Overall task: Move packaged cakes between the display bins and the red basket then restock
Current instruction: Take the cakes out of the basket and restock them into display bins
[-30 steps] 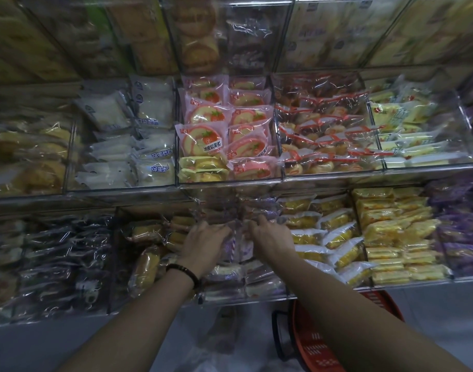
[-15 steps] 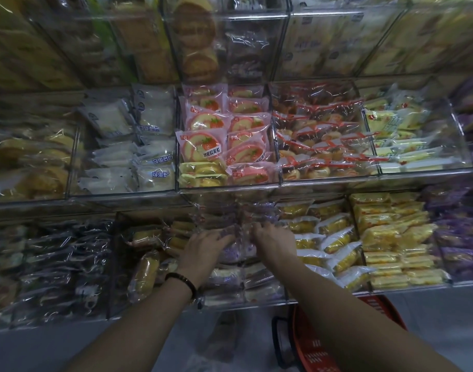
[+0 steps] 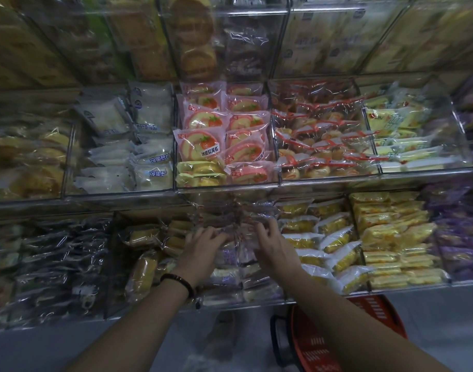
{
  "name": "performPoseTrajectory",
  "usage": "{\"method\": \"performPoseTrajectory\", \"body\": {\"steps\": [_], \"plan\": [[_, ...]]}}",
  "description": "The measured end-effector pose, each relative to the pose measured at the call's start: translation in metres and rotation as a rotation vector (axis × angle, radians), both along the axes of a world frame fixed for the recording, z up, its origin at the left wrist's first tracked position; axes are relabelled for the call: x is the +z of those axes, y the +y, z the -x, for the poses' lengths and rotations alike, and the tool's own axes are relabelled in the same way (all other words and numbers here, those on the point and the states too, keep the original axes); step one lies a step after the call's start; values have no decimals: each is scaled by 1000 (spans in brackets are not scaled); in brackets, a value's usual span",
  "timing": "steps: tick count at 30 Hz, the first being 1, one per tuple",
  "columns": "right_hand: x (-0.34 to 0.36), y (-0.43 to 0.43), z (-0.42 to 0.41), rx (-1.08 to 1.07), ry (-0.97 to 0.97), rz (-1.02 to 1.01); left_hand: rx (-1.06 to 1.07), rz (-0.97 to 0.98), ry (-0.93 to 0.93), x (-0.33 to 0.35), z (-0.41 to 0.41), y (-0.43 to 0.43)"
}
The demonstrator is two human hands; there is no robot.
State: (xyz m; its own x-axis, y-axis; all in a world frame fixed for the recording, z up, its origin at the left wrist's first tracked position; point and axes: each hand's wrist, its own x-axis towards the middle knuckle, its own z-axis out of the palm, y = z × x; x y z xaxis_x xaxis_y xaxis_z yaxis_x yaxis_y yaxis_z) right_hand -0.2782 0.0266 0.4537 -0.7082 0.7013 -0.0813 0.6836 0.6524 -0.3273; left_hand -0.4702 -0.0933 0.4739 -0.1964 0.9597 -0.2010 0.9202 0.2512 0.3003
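Shop: display bins (image 3: 324,181) of packaged cakes (image 3: 200,146)

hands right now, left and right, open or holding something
Left hand: fingers curled onto the clear-wrapped cake packets in the lower middle bin.
Right hand: gripping the same bunch of packets from the other side.

Two rows of clear plastic display bins (image 3: 281,181) fill the upper and middle frame, one row above the other. In the lower row's centre bin, the left hand (image 3: 203,248) and right hand (image 3: 275,245) rest side by side on clear-wrapped purple-and-white packaged cakes (image 3: 227,257). Yellow cakes in clear wrappers (image 3: 334,237) lie in the bin just right of the hands; dark-wrapped cakes (image 3: 61,253) sit at lower left. Pink-wrapped round cakes (image 3: 200,146) lie in the bin directly above. The red plastic basket (image 3: 313,342) sits at the bottom right, below the bins, partly behind the right forearm.
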Motion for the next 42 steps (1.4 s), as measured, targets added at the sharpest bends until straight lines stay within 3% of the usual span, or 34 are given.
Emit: {"method": "performPoseTrajectory", "body": {"steps": [5, 7, 10, 12, 17, 23, 30, 42], "plan": [[0, -9, -28, -77, 167, -30, 81, -300, -1, 5, 8, -29], [5, -24, -29, -120, 171, 82, 157, -376, -6, 3, 7, -49], [9, -50, -21, -126, 99, 397, 308, -336, -94, -8, 3, -79], [3, -65, -10, -128, 49, 504, 414, -262, -197, -14, 0, -89], [-17, -81, 8, -262, 64, 528, 584, -143, -481, -24, -9, -83], [-11, -66, 23, -358, 259, 590, 662, -65, -698, -28, -9, -71], [-6, -63, 37, -461, 310, 686, 702, -52, -533, -28, -9, -49], [-14, -67, 43, -741, 351, 770, 744, -144, -466, -33, -15, -34]]}}
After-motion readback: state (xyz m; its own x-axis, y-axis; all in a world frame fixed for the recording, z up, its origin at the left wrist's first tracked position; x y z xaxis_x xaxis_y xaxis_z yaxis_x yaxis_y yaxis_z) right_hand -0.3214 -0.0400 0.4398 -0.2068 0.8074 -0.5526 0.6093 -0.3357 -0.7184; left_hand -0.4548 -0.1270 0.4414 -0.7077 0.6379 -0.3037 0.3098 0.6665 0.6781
